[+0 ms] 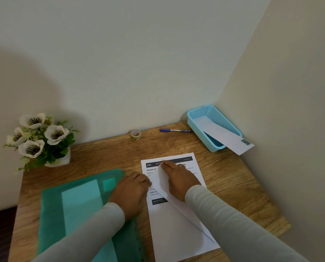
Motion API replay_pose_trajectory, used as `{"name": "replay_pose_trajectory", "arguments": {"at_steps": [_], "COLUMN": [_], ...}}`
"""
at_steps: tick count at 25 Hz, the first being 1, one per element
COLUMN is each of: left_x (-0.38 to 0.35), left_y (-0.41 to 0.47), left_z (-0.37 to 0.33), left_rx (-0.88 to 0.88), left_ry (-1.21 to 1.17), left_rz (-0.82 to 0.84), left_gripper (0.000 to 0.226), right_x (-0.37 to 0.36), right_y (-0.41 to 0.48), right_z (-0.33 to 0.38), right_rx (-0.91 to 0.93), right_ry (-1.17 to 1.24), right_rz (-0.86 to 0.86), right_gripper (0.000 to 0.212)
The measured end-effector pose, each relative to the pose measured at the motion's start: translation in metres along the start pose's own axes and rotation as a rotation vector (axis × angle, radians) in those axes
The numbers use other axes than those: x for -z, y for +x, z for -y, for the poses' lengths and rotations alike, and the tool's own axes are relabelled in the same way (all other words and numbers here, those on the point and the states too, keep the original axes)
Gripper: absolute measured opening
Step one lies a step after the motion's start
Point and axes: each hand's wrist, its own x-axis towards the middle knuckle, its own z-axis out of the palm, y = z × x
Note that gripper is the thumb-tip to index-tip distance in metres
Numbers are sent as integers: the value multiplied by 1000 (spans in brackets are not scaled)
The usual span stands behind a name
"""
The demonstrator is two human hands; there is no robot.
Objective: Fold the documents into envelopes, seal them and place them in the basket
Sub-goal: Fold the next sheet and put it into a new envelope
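Observation:
A printed white document (178, 229) lies on the wooden desk (233, 186) in front of me. Its lower right corner is folded up diagonally across the sheet. My right hand (180, 178) lies flat on that folded flap, fingers straight and reaching toward the top of the page. At the sheet's left edge my left hand (132, 190) rests with fingers bent; its fingertips are hidden. A light blue basket (195, 120) stands in the far right corner with a white envelope (225, 137) sticking out over its rim.
A green translucent folder (78, 208) holding pale sheets lies to the left, partly under my left arm. A roll of tape (135, 134) and a blue pen (174, 130) sit by the back wall. A pot of white flowers (38, 140) stands far left.

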Motion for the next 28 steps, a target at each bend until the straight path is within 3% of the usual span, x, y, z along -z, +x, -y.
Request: {"name": "replay_pose_trajectory", "arguments": {"at_steps": [7,13,19,26,28], "left_x": [1,2,0,3,3], "left_y": [-5,-6,-6,-8,-9], "left_z": [-3,-3,-2,-3,-4], "left_rx": [35,43,67,35,22], "left_ry": [-44,-59,-58,-36,-24], "left_rz": [39,72,65,76,75], "left_gripper": [43,44,43,43,44], "right_x": [-10,21,3,17,19], "right_y": [-24,-2,-27,1,-6], "right_z": [23,3,26,0,-2], "right_rx": [185,-31,127,-26,-93], "right_ry": [-104,-73,-105,-90,-106], "right_rz": [50,47,95,78,106], "right_gripper": [83,86,81,78,90]}}
